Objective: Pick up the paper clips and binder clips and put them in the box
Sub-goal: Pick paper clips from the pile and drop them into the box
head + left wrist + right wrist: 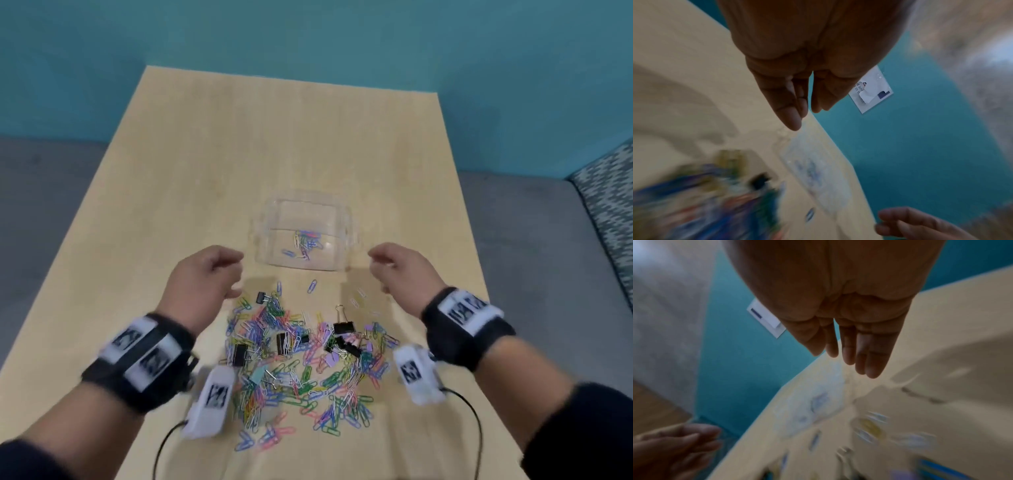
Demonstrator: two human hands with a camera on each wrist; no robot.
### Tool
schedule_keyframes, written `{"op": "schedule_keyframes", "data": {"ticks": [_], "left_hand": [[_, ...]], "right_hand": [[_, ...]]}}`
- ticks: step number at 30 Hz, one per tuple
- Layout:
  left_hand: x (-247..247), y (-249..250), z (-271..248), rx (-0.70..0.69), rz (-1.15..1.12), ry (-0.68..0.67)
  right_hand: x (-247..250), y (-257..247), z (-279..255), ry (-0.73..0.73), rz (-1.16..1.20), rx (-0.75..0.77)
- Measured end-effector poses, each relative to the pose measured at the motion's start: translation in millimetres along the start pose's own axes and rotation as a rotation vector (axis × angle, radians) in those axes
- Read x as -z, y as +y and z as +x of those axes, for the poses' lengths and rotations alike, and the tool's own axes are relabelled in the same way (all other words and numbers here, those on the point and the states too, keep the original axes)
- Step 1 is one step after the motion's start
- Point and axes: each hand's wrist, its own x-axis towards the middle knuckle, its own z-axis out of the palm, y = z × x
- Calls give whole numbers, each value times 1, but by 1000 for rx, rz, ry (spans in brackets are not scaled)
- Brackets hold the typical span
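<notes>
Head view. The clear box (303,236) sits at frame centre on the bench (205,164), just above the heap of paper clips (298,370) and black binder clips (342,329), presumably so each transfer is short; a few clips already lie inside. The left hand (205,274) and right hand (399,269) hover either side of the box's near edge, fingers loosely relaxed, holding nothing, apparently between loads.

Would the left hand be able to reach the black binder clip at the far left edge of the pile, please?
Probably yes: the left hand hovers empty just beside that black binder clip, which lies at the pile's edge with nothing over it.
</notes>
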Motion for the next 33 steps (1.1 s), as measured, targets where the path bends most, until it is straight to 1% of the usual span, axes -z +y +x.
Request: {"op": "schedule_keyframes", "data": {"ticks": [2,4,6,9,11,12,14,15,19,21,23,27,29,33], "left_hand": [[23,-30,-36,8,207,-18],[39,-63,-72,28,455,-52],[45,-92,-105,49,613,-92],[34,-121,-142,62,677,-184],[20,-135,-157,4,698,-241],[13,-141,-162,-51,706,-275],[-3,-149,-166,-148,736,-334],[-11,-150,-165,-189,751,-340],[-37,-142,-156,-332,771,-292],[-46,-132,-149,-353,808,-302],[-52,-124,-143,-338,870,-319],[-59,-115,-133,-367,963,-302],[-58,-115,-130,-420,1009,-311],[-53,-117,-128,-504,1206,-356]], "right_hand": [[3,35,-32,-36,-209,5],[-2,70,-64,-102,-292,-43],[-14,100,-91,-99,-342,-57],[-37,124,-122,-35,-439,14],[-53,122,-135,-59,-490,62],[-62,118,-139,-79,-508,84],[-78,108,-145,-103,-537,125],[-86,102,-146,-111,-545,136],[-110,80,-143,-139,-577,203],[-119,72,-138,-162,-592,233],[-126,66,-132,-175,-611,245],[-129,59,-124,-182,-652,269],[-127,57,-122,-212,-679,281],[-123,60,-120,-227,-686,311]]}}
